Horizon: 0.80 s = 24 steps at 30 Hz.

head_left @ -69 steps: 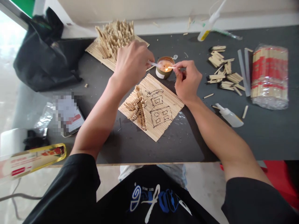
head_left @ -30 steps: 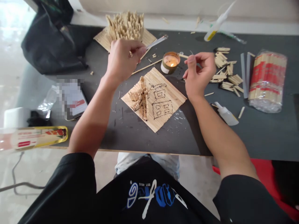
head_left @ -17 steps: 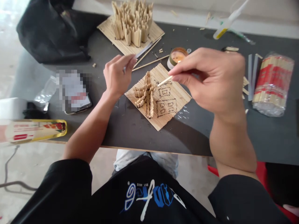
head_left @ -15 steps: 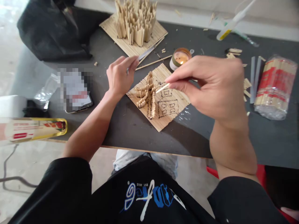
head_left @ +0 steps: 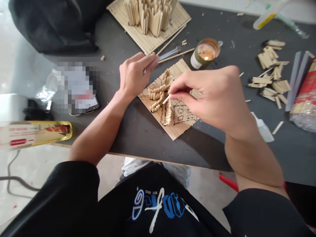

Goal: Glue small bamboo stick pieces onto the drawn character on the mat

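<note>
My right hand (head_left: pixel 204 95) pinches a short wooden stick (head_left: pixel 166 99) between thumb and fingertips, just above rows of upright stick pieces (head_left: pixel 158 93). These rows stand on a mat of side-by-side sticks (head_left: pixel 175 132) with black dashed outlines drawn on it. My left hand (head_left: pixel 135 74) is closed round a translucent glue stick (head_left: pixel 169 53), whose dark tip points right toward the lit candle (head_left: pixel 206 52) in its tin. The right part of the mat is hidden under my right hand.
Behind stands a second mat (head_left: pixel 123 24) crowded with upright sticks. To the right lie loose stick pieces (head_left: pixel 269 72), glue sticks (head_left: pixel 293 80), a wrapped stick bundle (head_left: pixel 306 98) and a small white bottle (head_left: pixel 263 126). A phone (head_left: pixel 82 90) and black bag (head_left: pixel 56 26) are left.
My right hand has moved left and lower, bringing the short stick close to the rows. My left hand still holds the glue stick. The view has shifted, showing more of the loose pieces.
</note>
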Each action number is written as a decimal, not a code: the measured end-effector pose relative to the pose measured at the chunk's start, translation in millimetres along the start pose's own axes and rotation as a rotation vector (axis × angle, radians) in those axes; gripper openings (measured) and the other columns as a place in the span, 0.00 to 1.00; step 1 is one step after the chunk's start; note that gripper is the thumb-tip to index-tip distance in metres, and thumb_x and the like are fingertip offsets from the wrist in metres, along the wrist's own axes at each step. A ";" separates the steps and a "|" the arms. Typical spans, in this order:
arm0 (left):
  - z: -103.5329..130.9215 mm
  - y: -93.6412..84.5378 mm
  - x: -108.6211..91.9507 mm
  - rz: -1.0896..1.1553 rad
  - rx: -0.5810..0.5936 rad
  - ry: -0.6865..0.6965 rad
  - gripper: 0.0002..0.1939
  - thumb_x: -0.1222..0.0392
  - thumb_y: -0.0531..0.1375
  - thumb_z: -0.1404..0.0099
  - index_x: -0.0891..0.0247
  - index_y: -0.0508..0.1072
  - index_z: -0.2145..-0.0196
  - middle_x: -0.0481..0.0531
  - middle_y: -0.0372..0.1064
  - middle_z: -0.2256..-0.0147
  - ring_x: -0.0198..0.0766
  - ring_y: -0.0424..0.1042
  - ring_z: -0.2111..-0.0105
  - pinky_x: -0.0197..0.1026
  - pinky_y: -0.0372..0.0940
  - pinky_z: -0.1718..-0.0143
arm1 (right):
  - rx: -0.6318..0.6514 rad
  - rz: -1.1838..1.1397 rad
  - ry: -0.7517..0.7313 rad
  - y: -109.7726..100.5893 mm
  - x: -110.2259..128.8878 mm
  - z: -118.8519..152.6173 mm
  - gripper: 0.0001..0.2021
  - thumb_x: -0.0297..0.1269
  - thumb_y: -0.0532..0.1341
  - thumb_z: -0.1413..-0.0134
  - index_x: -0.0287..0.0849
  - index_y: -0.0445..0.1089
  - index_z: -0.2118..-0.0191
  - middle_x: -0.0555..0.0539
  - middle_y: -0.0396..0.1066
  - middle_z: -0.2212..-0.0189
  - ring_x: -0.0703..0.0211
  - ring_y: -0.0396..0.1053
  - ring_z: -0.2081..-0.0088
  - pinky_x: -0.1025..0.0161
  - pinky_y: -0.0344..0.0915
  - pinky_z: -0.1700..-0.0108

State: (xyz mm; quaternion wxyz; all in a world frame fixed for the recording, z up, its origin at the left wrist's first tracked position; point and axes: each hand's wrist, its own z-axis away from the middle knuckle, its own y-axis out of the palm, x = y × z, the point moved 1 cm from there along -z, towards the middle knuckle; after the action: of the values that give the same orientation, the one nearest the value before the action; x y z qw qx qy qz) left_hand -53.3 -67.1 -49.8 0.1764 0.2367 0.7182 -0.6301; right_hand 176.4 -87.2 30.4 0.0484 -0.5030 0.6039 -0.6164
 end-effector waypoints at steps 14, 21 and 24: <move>-15.2 27.9 24.1 0.049 -0.309 0.144 0.21 0.37 0.50 0.29 0.39 0.80 0.53 0.49 0.74 0.67 0.45 0.66 0.71 0.50 0.54 0.65 | 0.159 0.178 -0.065 14.8 7.6 0.8 0.08 0.32 0.58 0.32 0.47 0.75 0.60 0.46 0.77 0.65 0.49 0.72 0.58 0.55 0.65 0.58; -15.7 28.0 23.3 0.052 -0.308 0.163 0.22 0.39 0.49 0.30 0.40 0.80 0.53 0.54 0.74 0.67 0.49 0.66 0.69 0.50 0.51 0.66 | 0.183 0.194 -0.007 21.2 6.7 -0.3 0.08 0.31 0.59 0.35 0.47 0.75 0.62 0.46 0.76 0.67 0.50 0.72 0.63 0.56 0.64 0.61; -14.5 24.5 19.4 0.071 -0.310 0.163 0.21 0.39 0.50 0.31 0.36 0.81 0.54 0.54 0.75 0.66 0.53 0.68 0.69 0.52 0.52 0.66 | 0.202 0.178 0.000 23.6 5.7 -0.9 0.07 0.32 0.60 0.34 0.47 0.76 0.62 0.48 0.77 0.69 0.53 0.72 0.66 0.56 0.63 0.62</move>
State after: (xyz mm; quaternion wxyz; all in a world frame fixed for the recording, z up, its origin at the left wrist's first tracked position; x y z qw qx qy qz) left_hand -54.8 -48.2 -78.6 0.1743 0.2819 0.8100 -0.4838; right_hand 160.0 -96.7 15.1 0.1533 -0.4400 0.5811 -0.6672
